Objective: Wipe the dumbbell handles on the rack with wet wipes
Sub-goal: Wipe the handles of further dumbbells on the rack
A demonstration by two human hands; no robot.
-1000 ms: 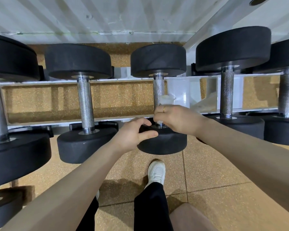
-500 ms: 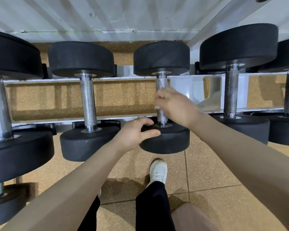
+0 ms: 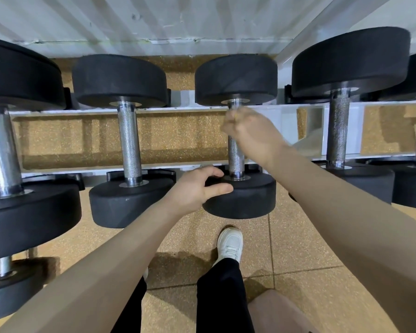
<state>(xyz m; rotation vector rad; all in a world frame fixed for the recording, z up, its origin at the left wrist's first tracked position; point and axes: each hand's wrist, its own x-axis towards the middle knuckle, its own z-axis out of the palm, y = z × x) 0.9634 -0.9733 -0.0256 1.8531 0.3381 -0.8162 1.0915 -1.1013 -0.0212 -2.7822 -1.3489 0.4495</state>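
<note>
The middle dumbbell lies across the white rack (image 3: 178,111), its knurled steel handle (image 3: 235,157) running away from me. My right hand (image 3: 250,133), blurred by motion, is curled round the far part of that handle, close to the far black head (image 3: 235,78). The wet wipe stays hidden under its fingers. My left hand (image 3: 197,188) grips the left rim of the near black head (image 3: 250,200), fingers on top and thumb on the side.
More black dumbbells lie on the rack on both sides, with a handle to the left (image 3: 129,140) and a handle to the right (image 3: 338,131). A white corrugated wall stands behind. My white shoe (image 3: 229,243) is on the speckled tan floor below.
My right hand slid along the handle from the near end towards the far head, and the wipe that showed above its fingers is now covered. The left hand kept its hold.
</note>
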